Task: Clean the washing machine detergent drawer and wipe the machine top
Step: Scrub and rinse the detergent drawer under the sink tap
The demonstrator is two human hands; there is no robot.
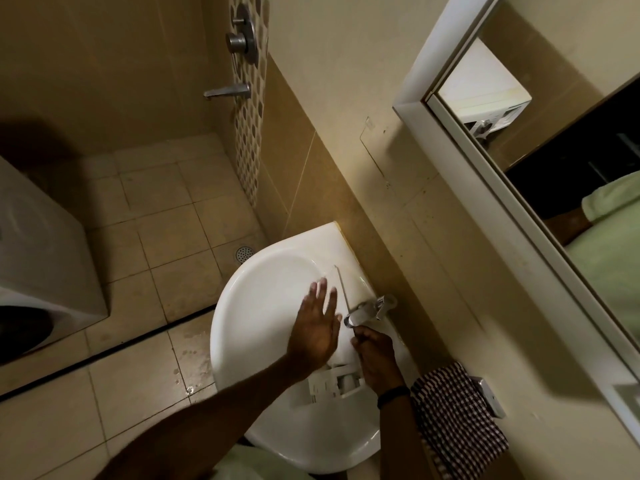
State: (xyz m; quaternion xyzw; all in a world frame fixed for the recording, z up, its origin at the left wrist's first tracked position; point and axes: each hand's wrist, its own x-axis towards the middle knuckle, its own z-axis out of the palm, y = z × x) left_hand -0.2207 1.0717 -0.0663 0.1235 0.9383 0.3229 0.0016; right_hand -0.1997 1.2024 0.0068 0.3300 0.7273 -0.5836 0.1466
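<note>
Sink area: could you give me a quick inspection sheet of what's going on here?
Surface: white sink, basin looks wet.
Job's things: white detergent drawer lies in the basin under the hands; washing machine stands at far left, its top barely in view.
Clutter: checkered cloth hangs on the wall beside the sink.
Hands: left hand open, fingers spread over the basin; right hand curled just below the tap, what it holds cannot be told.
Cables: nothing seen.
Surroundings: tiled floor with wet patches, floor drain, shower fittings, mirror.
</note>
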